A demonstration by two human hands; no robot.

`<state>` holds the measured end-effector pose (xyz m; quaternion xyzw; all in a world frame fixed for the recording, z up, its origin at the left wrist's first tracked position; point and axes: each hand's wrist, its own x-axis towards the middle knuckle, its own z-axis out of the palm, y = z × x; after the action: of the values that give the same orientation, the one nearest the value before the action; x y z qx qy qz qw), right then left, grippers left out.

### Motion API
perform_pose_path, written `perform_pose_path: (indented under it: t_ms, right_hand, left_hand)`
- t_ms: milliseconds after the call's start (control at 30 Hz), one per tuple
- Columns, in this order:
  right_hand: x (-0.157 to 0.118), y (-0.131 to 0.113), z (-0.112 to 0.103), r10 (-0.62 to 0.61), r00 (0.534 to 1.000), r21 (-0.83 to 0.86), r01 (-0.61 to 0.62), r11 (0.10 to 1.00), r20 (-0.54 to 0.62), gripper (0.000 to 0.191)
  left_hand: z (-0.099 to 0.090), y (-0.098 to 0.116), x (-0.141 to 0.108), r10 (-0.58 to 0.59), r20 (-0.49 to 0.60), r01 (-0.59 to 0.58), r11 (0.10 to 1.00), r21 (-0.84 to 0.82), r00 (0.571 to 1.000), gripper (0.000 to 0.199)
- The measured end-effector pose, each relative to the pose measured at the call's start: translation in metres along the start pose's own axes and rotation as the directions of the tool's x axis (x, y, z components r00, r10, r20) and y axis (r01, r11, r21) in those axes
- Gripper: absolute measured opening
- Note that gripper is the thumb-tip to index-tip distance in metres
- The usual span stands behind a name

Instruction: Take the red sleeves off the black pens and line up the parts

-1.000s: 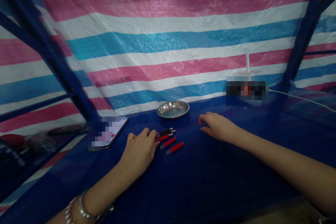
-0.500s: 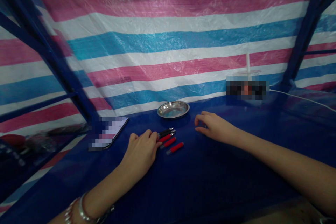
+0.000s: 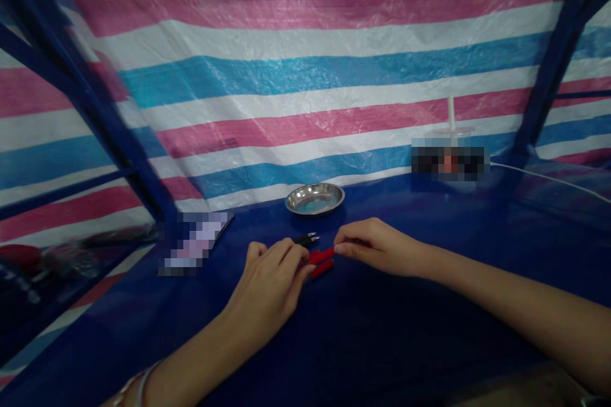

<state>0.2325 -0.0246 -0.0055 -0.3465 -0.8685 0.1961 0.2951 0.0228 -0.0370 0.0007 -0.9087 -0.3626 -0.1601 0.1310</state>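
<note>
Centrally, a red pen (image 3: 323,255) slants over the surface (image 3: 405,337), black pens (image 3: 304,240) at its 11 o'clock, a red pen part (image 3: 323,268) at 6. From 3 o'clock, the right hand (image 3: 382,245) pinches one end, fingers together; at 8 o'clock, the left hand (image 3: 272,280) curls its fingers low, their grip hidden. Good handling probably means steadying the left side and keeping both hands in line.

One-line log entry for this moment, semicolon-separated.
left hand: over black pens, lower red pen; right hand: pinching upper red pen; behind: oval metal dish; left: phone; back right: lidded cup
</note>
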Motion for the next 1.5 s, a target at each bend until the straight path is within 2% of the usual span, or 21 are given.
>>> perform_pose_path:
  t_ms: [200, 433, 767, 1000, 1167, 1333, 1500]
  right_hand:
    - [0.0002, 0.0016, -0.0002, 0.002, 1.000, -0.045, -0.002, 0.999, 0.001, 0.030]
    - [0.0000, 0.0007, 0.0002, -0.001, 1.000, -0.054, 0.001, 0.999, -0.010, 0.026]
    - [-0.0007, -0.0022, -0.0016, -0.080, 0.996, -0.141, 0.073, 0.987, -0.043, 0.016]
    - [-0.0014, -0.0032, -0.0020, 0.007, 0.999, -0.142, -0.011, 0.990, -0.032, 0.024]
    - [-0.0003, -0.0007, -0.0008, -0.004, 0.999, -0.160, -0.004, 0.987, -0.049, 0.028]
    - [-0.0005, -0.0015, -0.0005, -0.008, 0.999, -0.127, 0.004, 0.992, -0.035, 0.022]
    - [-0.0023, -0.0030, -0.0014, 0.044, 0.999, -0.072, -0.046, 0.996, -0.028, 0.016]
  left_hand:
    - [-0.0019, 0.0023, -0.0004, 0.008, -0.034, -0.009, 1.000, -0.022, 0.999, 0.010]
    - [-0.0004, 0.0003, -0.0016, 0.006, -0.025, -0.008, 0.998, -0.060, 1.000, 0.009]
    - [0.0008, -0.0016, -0.0003, 0.009, -0.011, -0.010, 0.996, -0.092, 1.000, 0.011]
    - [0.0027, -0.0020, -0.0011, -0.004, -0.012, 0.003, 0.996, -0.091, 1.000, 0.011]
    - [0.0032, -0.0016, 0.0005, -0.003, -0.018, 0.002, 0.995, -0.104, 1.000, 0.011]
    - [0.0027, -0.0018, -0.0002, -0.004, -0.015, 0.003, 0.994, -0.106, 1.000, 0.011]
    - [0.0020, -0.0010, -0.0012, -0.008, -0.016, 0.006, 0.995, -0.097, 1.000, 0.011]
